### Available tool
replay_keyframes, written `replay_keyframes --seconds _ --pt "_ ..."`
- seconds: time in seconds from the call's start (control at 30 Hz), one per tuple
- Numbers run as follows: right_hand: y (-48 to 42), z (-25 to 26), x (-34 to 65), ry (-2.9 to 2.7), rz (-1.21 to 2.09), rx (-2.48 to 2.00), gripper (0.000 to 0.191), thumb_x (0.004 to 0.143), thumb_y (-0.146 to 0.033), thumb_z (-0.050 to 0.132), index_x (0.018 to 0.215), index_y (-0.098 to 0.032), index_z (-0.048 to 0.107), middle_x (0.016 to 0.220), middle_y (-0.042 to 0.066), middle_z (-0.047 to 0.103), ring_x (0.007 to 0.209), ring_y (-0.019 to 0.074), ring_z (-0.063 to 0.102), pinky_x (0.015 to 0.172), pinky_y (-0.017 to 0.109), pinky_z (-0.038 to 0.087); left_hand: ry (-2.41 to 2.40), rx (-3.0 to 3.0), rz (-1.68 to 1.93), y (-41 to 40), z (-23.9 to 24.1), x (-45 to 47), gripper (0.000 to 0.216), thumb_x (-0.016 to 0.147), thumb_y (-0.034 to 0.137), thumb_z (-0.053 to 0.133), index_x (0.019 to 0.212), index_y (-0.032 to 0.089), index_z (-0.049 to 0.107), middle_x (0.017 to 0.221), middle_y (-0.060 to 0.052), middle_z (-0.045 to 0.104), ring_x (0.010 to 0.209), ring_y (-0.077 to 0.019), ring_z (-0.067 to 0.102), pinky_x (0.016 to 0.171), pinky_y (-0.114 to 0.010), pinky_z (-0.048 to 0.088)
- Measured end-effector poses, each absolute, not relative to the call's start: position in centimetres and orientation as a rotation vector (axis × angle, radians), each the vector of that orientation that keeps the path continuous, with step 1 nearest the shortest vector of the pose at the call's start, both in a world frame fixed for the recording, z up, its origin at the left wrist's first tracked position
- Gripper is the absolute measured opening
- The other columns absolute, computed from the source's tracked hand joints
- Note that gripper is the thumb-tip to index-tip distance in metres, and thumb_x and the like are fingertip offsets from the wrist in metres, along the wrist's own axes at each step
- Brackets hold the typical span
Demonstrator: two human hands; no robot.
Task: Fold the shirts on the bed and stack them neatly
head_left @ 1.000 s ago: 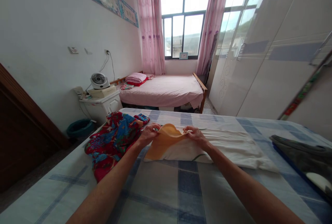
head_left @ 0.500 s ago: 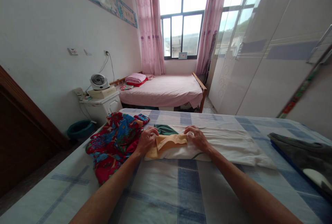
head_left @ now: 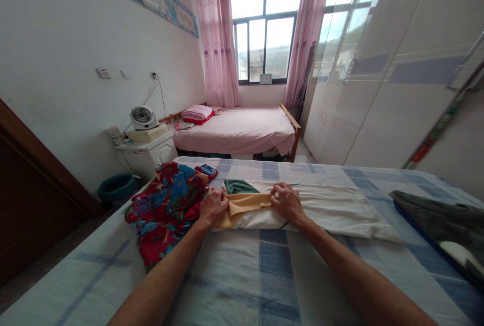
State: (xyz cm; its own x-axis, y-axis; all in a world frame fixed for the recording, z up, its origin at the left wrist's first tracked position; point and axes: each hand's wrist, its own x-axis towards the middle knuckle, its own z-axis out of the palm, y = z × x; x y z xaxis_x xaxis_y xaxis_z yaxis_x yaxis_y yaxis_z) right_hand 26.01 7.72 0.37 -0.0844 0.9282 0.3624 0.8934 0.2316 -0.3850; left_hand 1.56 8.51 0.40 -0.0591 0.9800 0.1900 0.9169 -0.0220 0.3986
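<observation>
White cloth lies lengthwise across a blue-and-white checked bed, with an orange band at its left part and a green patch just beyond. The left hand, fingers curled, pinches the band's left end; the right hand pinches its right end. Crowding the left side, a crumpled red-and-blue flowered cloth lies right beside the left hand; whether they touch, I cannot tell. Well apart, at the right, lies a dark grey item. Farther off are a white cabinet bearing a box and fan, a teal bin, a pink-covered bed below the window, and a white wardrobe.
</observation>
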Motion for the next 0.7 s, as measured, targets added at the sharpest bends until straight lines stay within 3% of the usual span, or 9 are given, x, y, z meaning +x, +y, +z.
replay_keyframes --seconds 0.13,0.27,0.37,0.5,0.7 --pt "7.5 0.8 25.8 -1.958 0.045 -1.661 0.025 0.074 -0.01 0.045 0.09 -0.019 0.061 0.111 0.008 0.06 0.108 0.0218 0.05 0.088 0.035 0.034 2.123 2.131 0.725 8.3 1.3 2.0 0.022 0.079 0.016 0.044 0.085 0.018 0.065 0.09 -0.011 0.065 0.087 -0.0236 0.061 0.075 -0.031 0.044" --pt "7.4 0.4 25.0 -2.132 -0.035 -1.47 0.037 0.084 -0.018 0.042 0.118 -0.02 0.054 0.133 0.006 0.049 0.129 0.0228 0.034 0.103 0.038 0.024 1.872 2.406 0.758 8.6 1.7 2.3 0.027 0.085 0.018 0.043 0.101 0.021 0.064 0.113 -0.006 0.061 0.108 -0.018 0.053 0.095 -0.027 0.037" --pt "7.3 -0.8 24.7 -2.302 0.015 -1.48 0.04 0.09 -0.034 0.038 0.127 -0.022 0.051 0.138 0.005 0.046 0.132 0.025 0.031 0.105 0.042 0.022 1.698 2.569 0.605 9.3 1.4 2.0 0.024 0.087 0.024 0.043 0.089 0.022 0.068 0.104 -0.003 0.066 0.101 -0.0159 0.057 0.092 -0.025 0.041" --pt "7.3 -2.0 24.7 -2.369 0.032 -1.536 0.045 0.093 -0.039 0.031 0.13 -0.021 0.049 0.139 0.005 0.045 0.131 0.0239 0.033 0.107 0.042 0.021 1.924 2.469 0.605 10.0 1.2 1.4 0.03 0.088 0.02 0.039 0.079 0.015 0.067 0.086 -0.01 0.067 0.086 -0.0199 0.063 0.082 -0.031 0.046" --pt "7.2 -1.7 24.7 -2.364 0.049 -1.559 0.045 0.092 -0.038 0.032 0.132 -0.022 0.047 0.141 0.006 0.043 0.132 0.0237 0.032 0.107 0.042 0.021 1.667 2.681 0.593 9.7 0.2 2.1 0.034 0.09 0.032 0.042 0.118 0.022 0.057 0.134 -0.006 0.05 0.125 -0.0198 0.043 0.106 -0.032 0.03"
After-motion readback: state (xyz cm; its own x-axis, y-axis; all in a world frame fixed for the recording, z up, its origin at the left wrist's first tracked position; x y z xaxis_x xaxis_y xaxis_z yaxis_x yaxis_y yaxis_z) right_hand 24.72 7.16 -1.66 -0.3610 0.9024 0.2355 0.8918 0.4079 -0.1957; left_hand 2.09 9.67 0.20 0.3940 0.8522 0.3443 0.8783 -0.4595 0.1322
